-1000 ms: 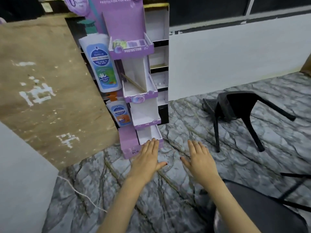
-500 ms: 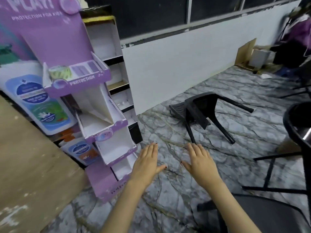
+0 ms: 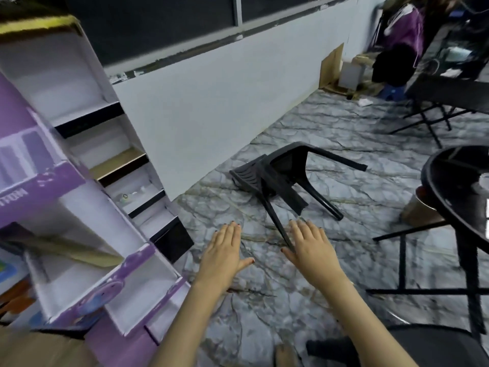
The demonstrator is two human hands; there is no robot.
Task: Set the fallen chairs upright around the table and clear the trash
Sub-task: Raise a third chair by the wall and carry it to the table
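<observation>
A black plastic chair lies tipped over on the marble-patterned floor near the white wall, its legs pointing right and toward me. My left hand and my right hand are stretched out in front of me, palms down, fingers apart, holding nothing. My right hand overlaps the tip of the chair's nearest leg in the view; whether it touches is unclear. A round black table stands at the right edge. A brown cup-like object lies on the floor beside the table.
A purple and white cardboard display shelf fills the left side. A white wall runs behind the chair. A person in purple stands far right by cardboard boxes. Another dark seat is at bottom right.
My view has swung right and moved closer to the fallen chair; the wooden board at left has left the view. Both hands stay outstretched and open.
</observation>
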